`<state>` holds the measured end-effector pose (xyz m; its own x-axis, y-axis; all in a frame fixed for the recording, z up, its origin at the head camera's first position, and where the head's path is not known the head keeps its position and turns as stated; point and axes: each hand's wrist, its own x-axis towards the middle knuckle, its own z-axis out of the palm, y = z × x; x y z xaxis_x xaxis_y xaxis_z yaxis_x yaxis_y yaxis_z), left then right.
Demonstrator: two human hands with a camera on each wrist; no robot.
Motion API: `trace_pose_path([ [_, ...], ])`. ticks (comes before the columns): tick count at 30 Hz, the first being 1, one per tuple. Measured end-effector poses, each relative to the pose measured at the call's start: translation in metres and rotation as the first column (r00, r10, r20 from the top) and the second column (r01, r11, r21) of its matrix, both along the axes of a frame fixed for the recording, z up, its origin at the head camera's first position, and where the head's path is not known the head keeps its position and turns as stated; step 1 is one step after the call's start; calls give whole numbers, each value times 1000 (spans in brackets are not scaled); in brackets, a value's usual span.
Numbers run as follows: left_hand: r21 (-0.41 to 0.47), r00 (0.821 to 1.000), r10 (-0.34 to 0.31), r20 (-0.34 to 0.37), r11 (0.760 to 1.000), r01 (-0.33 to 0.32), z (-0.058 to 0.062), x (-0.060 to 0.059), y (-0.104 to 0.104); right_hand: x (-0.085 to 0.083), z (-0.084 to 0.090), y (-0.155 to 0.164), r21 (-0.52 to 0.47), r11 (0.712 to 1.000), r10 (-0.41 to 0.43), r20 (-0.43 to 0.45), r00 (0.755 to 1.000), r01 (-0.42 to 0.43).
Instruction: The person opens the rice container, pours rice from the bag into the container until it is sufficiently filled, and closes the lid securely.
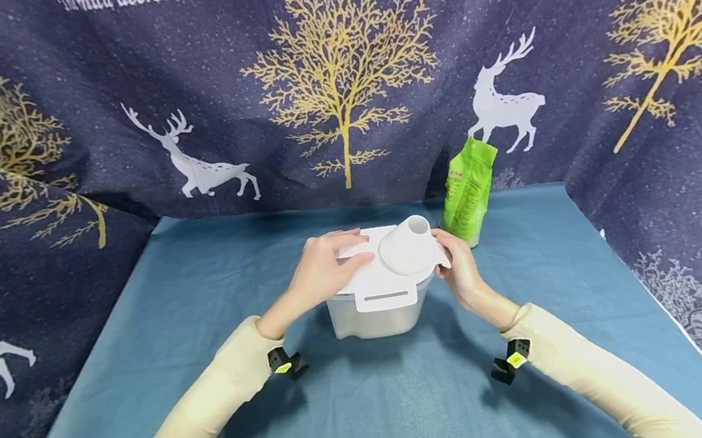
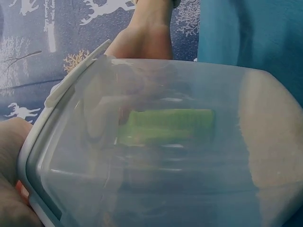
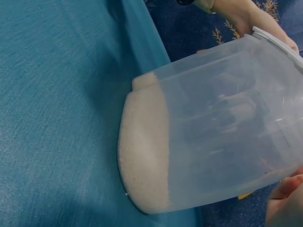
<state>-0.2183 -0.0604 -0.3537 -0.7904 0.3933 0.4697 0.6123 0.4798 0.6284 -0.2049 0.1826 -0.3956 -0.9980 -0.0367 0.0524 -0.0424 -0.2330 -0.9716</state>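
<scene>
Centrally, in the head view, a translucent plastic container (image 1: 378, 310) is shown standing upright on the teal tablecloth (image 1: 213, 382), closed by a white lid (image 1: 377, 274) that carries a white funnel-shaped spout (image 1: 408, 245). The left hand (image 1: 324, 270) is laid palm-down on the left part of the lid, its fingers nearly straight and pressed flat, nothing being enclosed by them. The right hand (image 1: 459, 271) is placed against the right edge of the lid beside the spout, its fingers bent around that edge. A green pouch (image 1: 469, 190) is seen upright just behind and to the right of the container, against a dark curtain (image 1: 334, 82) printed with deer and golden trees.

From the left wrist view, the container wall (image 2: 189, 151) fills the frame; the green pouch is seen blurred through it, the lid rim (image 2: 75, 80) is marked at upper left, and the right hand (image 2: 144, 38) is seen beyond.

From the right wrist view, a layer of pale grain (image 3: 144, 156) is shown settled on the container's bottom, resting on the tablecloth (image 3: 57, 118). The left hand (image 3: 251, 16) is seen at the lid, and a fingertip of the right hand (image 3: 284, 203) at the lower corner.
</scene>
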Motion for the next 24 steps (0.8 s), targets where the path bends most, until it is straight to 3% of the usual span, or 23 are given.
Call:
trace_pose_path([
  [7,30,1000,23,21,999,-23,6,-1,-5,-1,0,-1,5,1000,19,6,1000,-19],
  [17,73,998,55,30,996,-57,11,-2,-12,-3,-5,-5,96,994,-47,-40,998,51],
  [24,106,995,95,18,990,-97,14,-4,-17,-2,-5,-8,212,968,-123,-58,991,133],
])
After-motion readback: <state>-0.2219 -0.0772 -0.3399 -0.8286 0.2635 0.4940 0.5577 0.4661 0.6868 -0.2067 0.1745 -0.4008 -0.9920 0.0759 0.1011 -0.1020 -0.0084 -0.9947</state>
